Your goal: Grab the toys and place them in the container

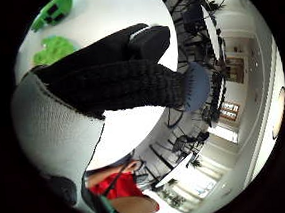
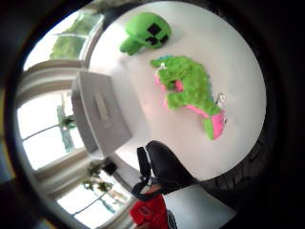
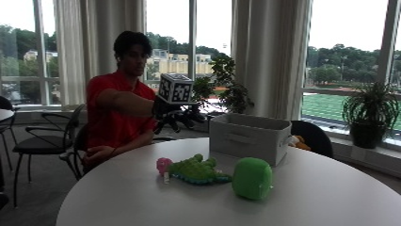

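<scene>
Green-and-pink plush dinosaur [image 3: 196, 170], green black-faced block toy [image 3: 252, 178], grey container [image 3: 249, 137].

tall windows [image 3: 351, 61] with pale curtains [image 3: 269, 56], potted plant [image 3: 370, 113] on the sill, black chair [image 3: 44, 141]

Two soft toys and one container noted on the white round bench [image 3: 325, 197].

Fuzzy green dinosaur toy [image 3: 196, 171] with pink head and pink trim: lying flat on its side, near bench centre.

Smooth green block-headed plush [image 3: 252, 178] with black square face markings: resting just beside the dinosaur, apart from it.

Light grey rectangular container [image 3: 249, 136], open-topped, handle slot in side: standing upright behind both toys. Contents not visible.
</scene>
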### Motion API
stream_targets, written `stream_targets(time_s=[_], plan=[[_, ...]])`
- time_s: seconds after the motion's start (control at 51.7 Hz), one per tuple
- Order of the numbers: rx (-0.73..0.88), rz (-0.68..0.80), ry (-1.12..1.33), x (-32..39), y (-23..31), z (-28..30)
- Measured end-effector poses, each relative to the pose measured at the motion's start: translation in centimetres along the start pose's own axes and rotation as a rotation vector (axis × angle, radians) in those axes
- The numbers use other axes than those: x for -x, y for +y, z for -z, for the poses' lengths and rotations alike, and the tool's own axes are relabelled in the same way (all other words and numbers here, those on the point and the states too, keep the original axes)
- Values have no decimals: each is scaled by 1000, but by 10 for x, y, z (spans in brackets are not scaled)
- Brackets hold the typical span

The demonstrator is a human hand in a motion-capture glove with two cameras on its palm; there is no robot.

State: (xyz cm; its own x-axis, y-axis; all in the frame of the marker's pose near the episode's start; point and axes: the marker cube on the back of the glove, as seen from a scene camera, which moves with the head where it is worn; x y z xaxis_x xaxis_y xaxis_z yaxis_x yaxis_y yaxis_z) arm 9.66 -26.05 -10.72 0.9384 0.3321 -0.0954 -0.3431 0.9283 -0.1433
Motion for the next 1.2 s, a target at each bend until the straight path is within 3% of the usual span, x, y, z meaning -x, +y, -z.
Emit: stream_targets(time_s=[0.329, 0.484, 0.716, 0.832, 1.025, 1.199], plan=[[23, -1, -20, 6, -16, -25], [46, 18, -6, 29, -39, -64], [313, 21, 68, 50, -64, -146], [260, 22, 48, 51, -64, -145], [-91, 20, 25, 62, -64, -144], [-185, 58, -2, 59, -56, -133]])
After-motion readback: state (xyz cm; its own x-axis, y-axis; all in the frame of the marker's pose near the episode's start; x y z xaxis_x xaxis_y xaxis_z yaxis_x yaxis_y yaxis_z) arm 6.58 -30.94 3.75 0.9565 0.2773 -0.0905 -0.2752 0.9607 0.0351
